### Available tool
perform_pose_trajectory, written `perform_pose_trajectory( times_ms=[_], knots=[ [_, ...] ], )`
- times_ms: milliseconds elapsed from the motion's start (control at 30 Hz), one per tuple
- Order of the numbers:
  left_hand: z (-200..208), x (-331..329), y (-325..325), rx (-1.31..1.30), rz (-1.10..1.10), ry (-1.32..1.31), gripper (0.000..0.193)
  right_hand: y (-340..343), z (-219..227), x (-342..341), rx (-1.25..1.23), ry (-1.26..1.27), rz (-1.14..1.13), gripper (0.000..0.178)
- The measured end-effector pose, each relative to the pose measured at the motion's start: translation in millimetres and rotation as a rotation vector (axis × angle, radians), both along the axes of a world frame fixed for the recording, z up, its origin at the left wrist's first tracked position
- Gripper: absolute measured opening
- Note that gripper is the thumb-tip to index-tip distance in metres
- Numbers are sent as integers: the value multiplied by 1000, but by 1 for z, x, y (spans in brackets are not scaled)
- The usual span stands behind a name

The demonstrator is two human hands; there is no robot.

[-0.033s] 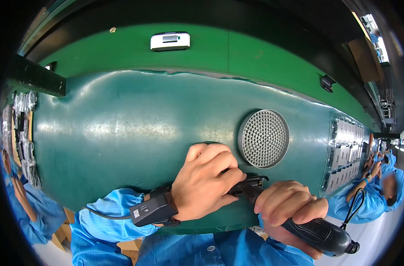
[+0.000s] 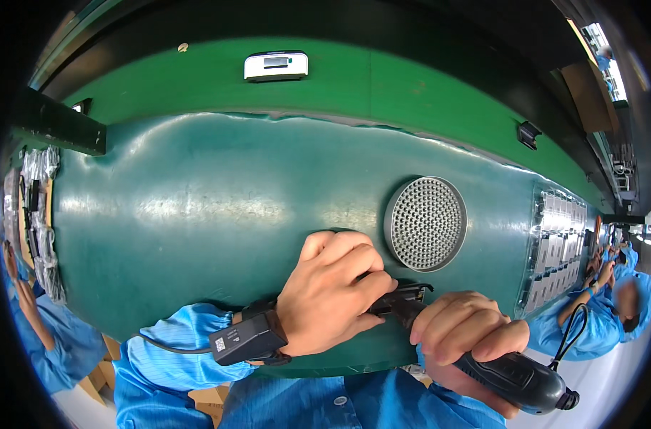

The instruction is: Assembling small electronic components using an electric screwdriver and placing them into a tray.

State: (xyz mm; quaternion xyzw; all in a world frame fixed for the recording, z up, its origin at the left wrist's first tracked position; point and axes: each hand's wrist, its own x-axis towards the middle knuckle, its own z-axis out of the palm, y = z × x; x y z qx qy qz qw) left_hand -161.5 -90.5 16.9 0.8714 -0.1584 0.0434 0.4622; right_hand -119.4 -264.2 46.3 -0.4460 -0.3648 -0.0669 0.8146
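Note:
My right hand (image 2: 468,332) is wrapped around a black electric screwdriver (image 2: 522,382), its narrow end pointing left toward my other hand. There, a small dark part (image 2: 410,292) with a thin black piece jutting from it lies at the screwdriver's tip, mostly hidden. My left hand (image 2: 336,293) is closed, thumb and forefinger pinching that part low over the green mat. A black box-shaped device (image 2: 247,337) is strapped to my left wrist. Just beyond my hands sits a round grey dish (image 2: 425,224) with a grid of small holes or studs.
A green mat (image 2: 196,171) covers the bench. To the right, a clear tray (image 2: 554,243) holds several light rectangular pieces. Plastic-wrapped items (image 2: 43,214) line the left end. A white device (image 2: 275,66) stands on the green back ledge. People in blue work at both sides.

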Motion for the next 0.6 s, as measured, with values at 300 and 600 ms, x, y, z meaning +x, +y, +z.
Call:
perform_pose_trajectory(
  times_ms=[300,600],
  knots=[
    [0,0,0,-9,5,-2,45,2,4,3,-114,-23,76,67],
    [2,1,-5,22,5,-28,42,-4,0,-3,-125,7,124,23]
  ],
)
